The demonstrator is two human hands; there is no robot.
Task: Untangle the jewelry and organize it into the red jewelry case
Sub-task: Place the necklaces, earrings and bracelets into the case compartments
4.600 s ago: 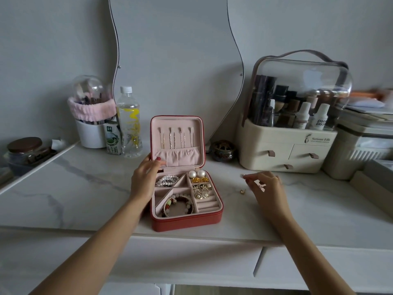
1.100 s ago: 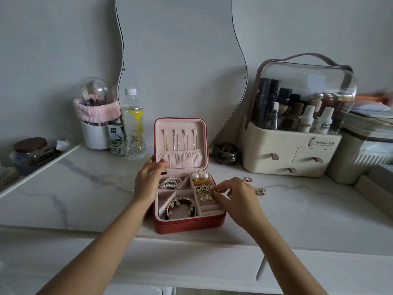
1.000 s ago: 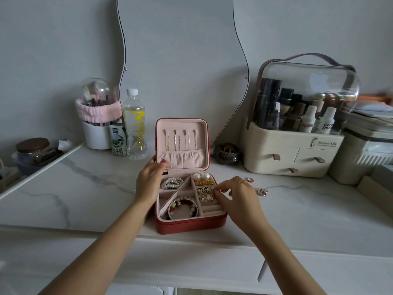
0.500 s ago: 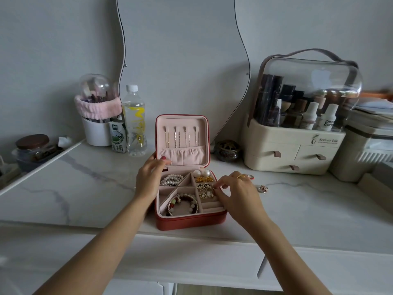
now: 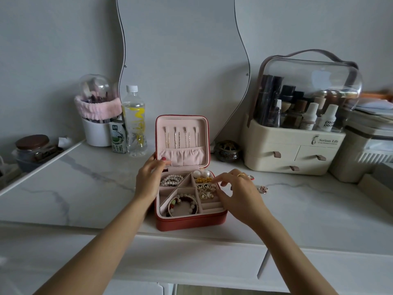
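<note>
Nearest the front edge of the marble desk (image 5: 63,188) sits the open red jewelry case (image 5: 191,222), its lid standing upright toward the wall. The front-left compartment holds a beaded bracelet (image 5: 182,204); behind it lies a pearl bracelet (image 5: 171,180). On the case's right side the ring rolls are in front, then a cluster of gold earrings (image 5: 205,189), then two pearl studs (image 5: 201,173) at the back. The left hand (image 5: 148,179) steadies the case at its left side, fingers lightly curled against the hinge corner and lid. The right hand (image 5: 238,192) hovers over the earring compartment, fingers loosely spread; whether the fingertips pinch anything cannot be told. Farther right, toward the cosmetics organizer (image 5: 297,133), a small ring (image 5: 251,177) and a rose-gold charm (image 5: 263,189) lie loose on the desk. The step in hand looks like settling an earring. Next, probably, the right hand must reach for the loose pieces and pinch them delicately.
</note>
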